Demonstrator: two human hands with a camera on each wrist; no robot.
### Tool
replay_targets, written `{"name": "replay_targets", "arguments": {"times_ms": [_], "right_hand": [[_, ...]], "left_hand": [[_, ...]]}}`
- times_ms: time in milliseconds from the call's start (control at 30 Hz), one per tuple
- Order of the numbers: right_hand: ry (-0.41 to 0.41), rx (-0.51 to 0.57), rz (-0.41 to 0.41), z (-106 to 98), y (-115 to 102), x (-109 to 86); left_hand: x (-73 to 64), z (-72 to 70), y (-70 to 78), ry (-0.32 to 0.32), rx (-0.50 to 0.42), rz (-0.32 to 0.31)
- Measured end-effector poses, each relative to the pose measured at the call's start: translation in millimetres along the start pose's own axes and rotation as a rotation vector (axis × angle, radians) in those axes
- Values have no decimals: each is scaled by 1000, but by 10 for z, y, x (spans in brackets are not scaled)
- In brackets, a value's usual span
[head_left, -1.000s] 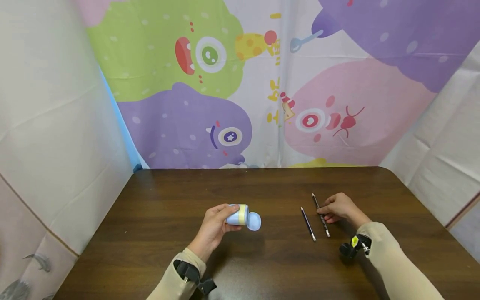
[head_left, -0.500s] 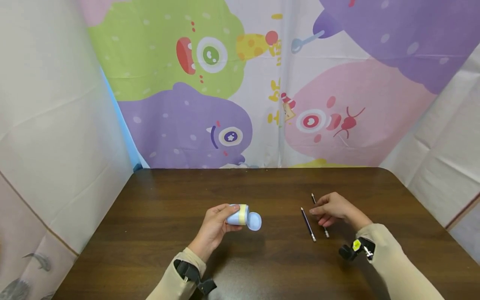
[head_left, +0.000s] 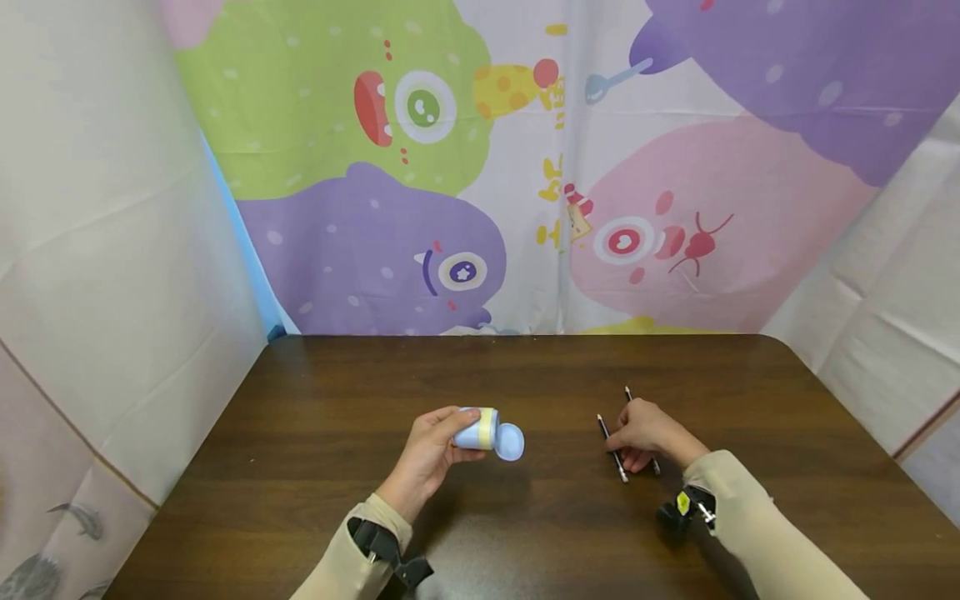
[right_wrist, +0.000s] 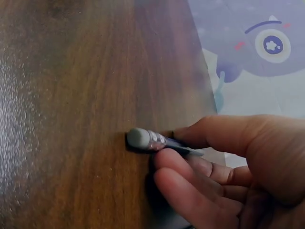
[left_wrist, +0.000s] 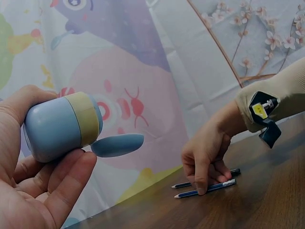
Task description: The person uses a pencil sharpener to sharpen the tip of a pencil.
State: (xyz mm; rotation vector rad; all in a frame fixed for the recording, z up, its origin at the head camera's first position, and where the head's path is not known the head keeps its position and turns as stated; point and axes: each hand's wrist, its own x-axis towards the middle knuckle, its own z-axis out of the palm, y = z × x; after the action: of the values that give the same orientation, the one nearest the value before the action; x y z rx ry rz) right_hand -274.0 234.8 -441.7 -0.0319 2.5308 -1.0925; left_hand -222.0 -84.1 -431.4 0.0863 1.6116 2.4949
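My left hand (head_left: 427, 458) holds a small light-blue container (head_left: 471, 433) with a yellow band (left_wrist: 83, 117) above the table. Its round flip lid (head_left: 511, 442) hangs open toward the right. On the right, my right hand (head_left: 648, 433) pinches a dark blue pencil (left_wrist: 209, 190) between thumb and fingers, with the pencil lying on the tabletop. Its pale eraser end (right_wrist: 139, 138) pokes out toward the right wrist camera. A second dark pencil (head_left: 628, 393) lies just to the right, mostly hidden under that hand.
The brown wooden table (head_left: 360, 383) reaches back to a cartoon-printed curtain (head_left: 360, 250). Pale cloth walls (head_left: 97, 208) stand on both sides. Each sleeve carries a black wrist mount (head_left: 686, 508).
My right hand has moved left from the right pencil to the left one, which has shifted slightly left. My left hand and the container stay in place.
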Motion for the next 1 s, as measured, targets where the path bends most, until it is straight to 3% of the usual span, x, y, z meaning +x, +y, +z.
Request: {"name": "replay_targets", "arguments": {"times_ms": [333,467,567,700,1000], "right_hand": [[33,-70,-69,5,5,-24],[37,-50,-184,-12,-38,-53],[22,42,-278,-40,-142,-94],[-43,162,-400,-86,-339,-184],[-153,228,-577,-25,-650,-404]], "left_hand": [[4,-5,1,-4,0,-2],[2,-6,3,-10,-1,-3],[0,-6,9,-8,-1,-5],[0,-4,19,-7,-2,-9],[-16,5,27,-33,-9,-14]]}}
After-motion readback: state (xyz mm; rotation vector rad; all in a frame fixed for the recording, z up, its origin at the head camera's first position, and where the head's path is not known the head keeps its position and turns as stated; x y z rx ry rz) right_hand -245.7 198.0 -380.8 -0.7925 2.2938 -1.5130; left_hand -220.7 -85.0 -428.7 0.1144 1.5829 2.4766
